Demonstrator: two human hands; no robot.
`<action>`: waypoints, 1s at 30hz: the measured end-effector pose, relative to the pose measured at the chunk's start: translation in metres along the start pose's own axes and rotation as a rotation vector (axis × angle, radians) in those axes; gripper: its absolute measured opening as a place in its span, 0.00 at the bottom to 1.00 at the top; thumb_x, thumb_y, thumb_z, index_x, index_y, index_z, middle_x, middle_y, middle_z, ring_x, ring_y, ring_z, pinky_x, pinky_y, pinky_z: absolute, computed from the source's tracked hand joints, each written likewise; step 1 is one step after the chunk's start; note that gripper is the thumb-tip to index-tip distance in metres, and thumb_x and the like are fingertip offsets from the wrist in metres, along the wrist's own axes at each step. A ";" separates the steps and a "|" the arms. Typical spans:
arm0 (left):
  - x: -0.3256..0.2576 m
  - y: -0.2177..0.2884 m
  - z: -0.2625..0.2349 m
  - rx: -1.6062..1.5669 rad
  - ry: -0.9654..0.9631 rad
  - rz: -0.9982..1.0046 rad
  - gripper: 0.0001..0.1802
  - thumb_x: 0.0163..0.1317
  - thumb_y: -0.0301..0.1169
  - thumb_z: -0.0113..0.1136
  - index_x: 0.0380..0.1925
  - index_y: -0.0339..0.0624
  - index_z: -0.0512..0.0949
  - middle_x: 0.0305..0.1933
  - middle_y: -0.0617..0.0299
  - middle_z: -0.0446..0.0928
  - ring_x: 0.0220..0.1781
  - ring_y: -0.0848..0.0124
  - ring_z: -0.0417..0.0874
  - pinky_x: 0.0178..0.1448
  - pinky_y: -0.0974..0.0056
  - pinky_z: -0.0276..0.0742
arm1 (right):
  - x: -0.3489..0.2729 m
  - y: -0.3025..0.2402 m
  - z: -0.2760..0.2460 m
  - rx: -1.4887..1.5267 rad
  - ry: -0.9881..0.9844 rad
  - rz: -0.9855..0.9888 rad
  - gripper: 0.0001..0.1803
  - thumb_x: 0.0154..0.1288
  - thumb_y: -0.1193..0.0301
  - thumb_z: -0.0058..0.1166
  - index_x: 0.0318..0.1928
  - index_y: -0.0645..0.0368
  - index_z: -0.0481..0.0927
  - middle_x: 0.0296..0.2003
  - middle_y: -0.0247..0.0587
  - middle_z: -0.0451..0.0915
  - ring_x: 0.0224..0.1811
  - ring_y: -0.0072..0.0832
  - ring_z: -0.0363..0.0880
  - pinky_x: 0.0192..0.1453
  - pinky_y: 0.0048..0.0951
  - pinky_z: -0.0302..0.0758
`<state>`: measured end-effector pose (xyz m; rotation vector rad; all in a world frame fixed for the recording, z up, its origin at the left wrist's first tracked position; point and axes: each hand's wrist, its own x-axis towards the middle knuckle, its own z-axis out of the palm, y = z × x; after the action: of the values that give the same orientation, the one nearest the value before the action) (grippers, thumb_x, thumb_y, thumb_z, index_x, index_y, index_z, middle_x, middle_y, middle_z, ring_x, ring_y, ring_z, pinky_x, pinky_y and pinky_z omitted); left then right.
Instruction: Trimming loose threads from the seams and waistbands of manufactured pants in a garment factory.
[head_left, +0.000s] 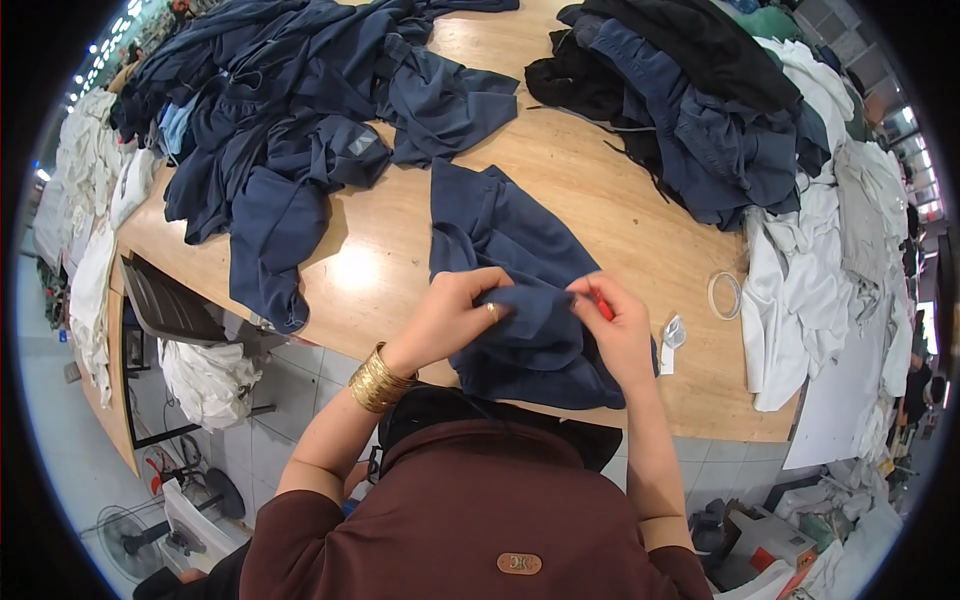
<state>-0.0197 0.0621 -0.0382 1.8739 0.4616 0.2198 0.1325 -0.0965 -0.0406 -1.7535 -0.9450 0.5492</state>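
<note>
A dark navy garment lies spread and partly folded on the wooden table in front of me. My left hand is closed on a raised fold of it, fingertips slightly blurred. A ring and a wide gold bracelet are on this hand and wrist. Opposite, my right hand pinches the same fold at its right side. A small red tool sits in the right hand's grip; most of it is hidden, so its kind does not show. The stretch of cloth between both hands is lifted a little off the table.
Navy garments are heaped at the far left, black and navy ones at the far right. White garments hang over the right edge. A tape roll and a small silver item lie right. A fan stands lower left.
</note>
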 end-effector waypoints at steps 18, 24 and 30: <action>0.003 0.015 0.007 -0.845 0.001 -0.248 0.12 0.67 0.31 0.51 0.26 0.38 0.76 0.28 0.78 0.70 0.31 0.89 0.65 0.36 0.80 0.61 | -0.014 -0.022 -0.005 1.065 0.140 0.550 0.02 0.61 0.75 0.53 0.34 0.59 0.76 0.26 0.25 0.75 0.28 0.11 0.70 0.32 0.14 0.64; 0.007 0.003 0.000 -0.368 -0.043 -0.021 0.13 0.66 0.31 0.51 0.23 0.38 0.71 0.25 0.76 0.68 0.29 0.86 0.64 0.30 0.74 0.61 | -0.015 -0.008 -0.020 0.900 0.070 0.423 0.03 0.57 0.76 0.55 0.33 0.59 0.76 0.27 0.25 0.74 0.30 0.12 0.71 0.36 0.15 0.65; 0.063 -0.050 -0.030 0.063 0.397 0.175 0.05 0.60 0.26 0.54 0.29 0.36 0.75 0.29 0.60 0.77 0.31 0.71 0.77 0.35 0.70 0.70 | -0.008 0.045 -0.121 0.032 0.736 0.327 0.04 0.60 0.75 0.53 0.34 0.63 0.75 0.27 0.34 0.77 0.31 0.22 0.76 0.38 0.24 0.73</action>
<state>0.0160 0.1289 -0.0786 1.9376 0.5765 0.7096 0.2319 -0.1789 -0.0382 -1.8801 -0.1365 0.0858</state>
